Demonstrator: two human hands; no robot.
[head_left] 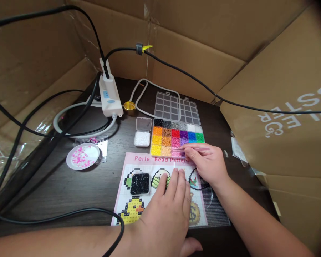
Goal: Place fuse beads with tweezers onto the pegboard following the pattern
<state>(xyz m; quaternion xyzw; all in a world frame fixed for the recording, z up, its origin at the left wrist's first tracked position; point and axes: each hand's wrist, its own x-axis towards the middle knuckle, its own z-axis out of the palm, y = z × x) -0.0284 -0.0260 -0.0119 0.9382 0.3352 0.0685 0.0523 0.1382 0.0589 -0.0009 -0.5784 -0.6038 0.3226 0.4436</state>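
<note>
My left hand (169,200) lies with fingers stretched out over the bead pattern sheet (121,189) and a clear pegboard (219,210). My right hand (208,162) pinches pink tweezers (199,149); their tips reach the pink beads in the front row of the sorted bead box (152,142). Whether a bead sits between the tips is too small to tell. A square box of black beads (140,184) stands on the sheet, left of my left fingertips. Part of a black bead outline (190,175) shows on the pegboard beside my right hand.
Behind the bead box lies its open clear lid (176,107). A small box of white beads (142,138), a gold cup (129,107) and a dish of pink beads (82,156) stand to the left. A power strip (111,96), black cables (176,66) and cardboard walls (192,28) surround the table.
</note>
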